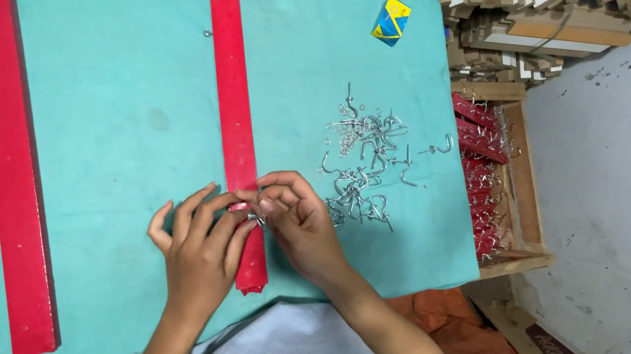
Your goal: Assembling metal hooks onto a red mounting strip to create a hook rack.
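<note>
Red strip (238, 130) pinned flat on teal board (112, 117) by left hand (203, 248), fingers spread; small metal hook (257, 218) pinched in right hand (299, 221) fingertips at strip's near end; hook judged light, stiff, slippery, best gripped at shank; loose hooks (365, 164) just beside

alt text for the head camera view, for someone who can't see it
Two bare hands meet over the near end of a red strip on a turquoise-covered table: the left hand presses on it while the right hand pinches a small metal hook. A pile of metal hooks lies to the right, and a second red strip lies at the left.
</note>
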